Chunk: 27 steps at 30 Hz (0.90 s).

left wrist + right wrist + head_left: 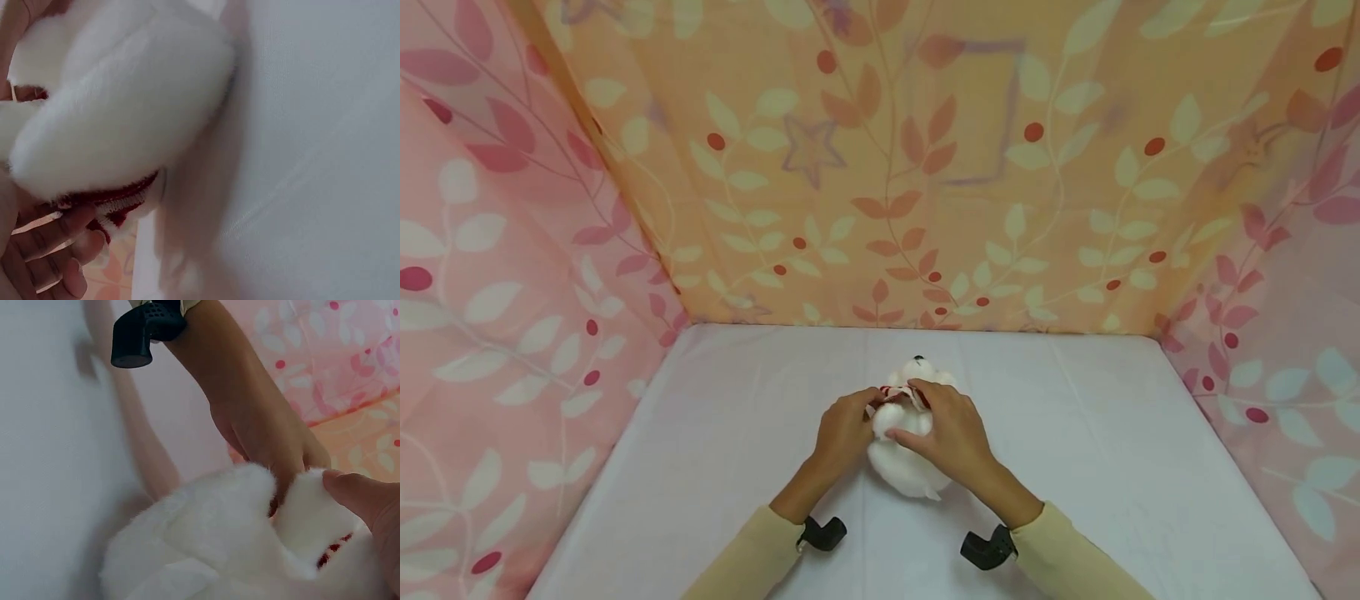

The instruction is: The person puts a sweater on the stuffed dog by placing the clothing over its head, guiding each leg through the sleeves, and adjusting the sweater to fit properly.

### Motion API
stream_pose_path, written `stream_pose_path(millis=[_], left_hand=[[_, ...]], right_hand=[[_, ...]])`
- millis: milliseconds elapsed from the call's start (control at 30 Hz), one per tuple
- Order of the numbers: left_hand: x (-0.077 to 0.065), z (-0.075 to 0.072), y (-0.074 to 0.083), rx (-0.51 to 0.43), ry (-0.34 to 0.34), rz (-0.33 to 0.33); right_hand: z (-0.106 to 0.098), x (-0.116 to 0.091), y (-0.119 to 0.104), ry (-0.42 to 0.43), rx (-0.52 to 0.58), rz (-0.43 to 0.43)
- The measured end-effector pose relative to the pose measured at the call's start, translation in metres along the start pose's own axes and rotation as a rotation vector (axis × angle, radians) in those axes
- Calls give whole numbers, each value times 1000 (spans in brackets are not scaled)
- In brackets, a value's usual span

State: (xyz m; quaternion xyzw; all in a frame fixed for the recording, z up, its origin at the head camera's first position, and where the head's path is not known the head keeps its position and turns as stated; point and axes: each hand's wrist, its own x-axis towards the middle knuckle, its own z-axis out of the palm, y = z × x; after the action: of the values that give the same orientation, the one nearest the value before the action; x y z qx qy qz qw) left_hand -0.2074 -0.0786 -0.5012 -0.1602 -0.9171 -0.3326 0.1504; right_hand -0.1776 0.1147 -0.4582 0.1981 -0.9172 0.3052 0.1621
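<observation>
A white plush toy animal (904, 471) with a small black nose lies on the white-covered table, its head toward the far side. Around its neck is a red and white knitted scarf (898, 393). My left hand (842, 432) holds the scarf at its left end, and the fingers (53, 240) bend beside the knit in the left wrist view. From the other side, my right hand (953, 427) grips the toy, fingers over the scarf and thumb (359, 495) against the white fur. Much of the scarf is hidden by hands and fur.
A pink leaf-patterned cloth (535, 333) walls the left side, and a similar one (1285, 350) the right. An orange patterned cloth (880, 167) hangs behind the white tabletop (737, 400). Black devices (823, 534) are strapped at both wrists.
</observation>
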Motion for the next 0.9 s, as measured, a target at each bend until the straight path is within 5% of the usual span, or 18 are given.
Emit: stream_pose_path(millis=[367,900], left_hand=[[-8,-14,5,-89,82,147],[-24,-32,24,147,202,372]], right_hand=[[3,6,-4,53,20,114],[10,7,-8,52,-17,173]])
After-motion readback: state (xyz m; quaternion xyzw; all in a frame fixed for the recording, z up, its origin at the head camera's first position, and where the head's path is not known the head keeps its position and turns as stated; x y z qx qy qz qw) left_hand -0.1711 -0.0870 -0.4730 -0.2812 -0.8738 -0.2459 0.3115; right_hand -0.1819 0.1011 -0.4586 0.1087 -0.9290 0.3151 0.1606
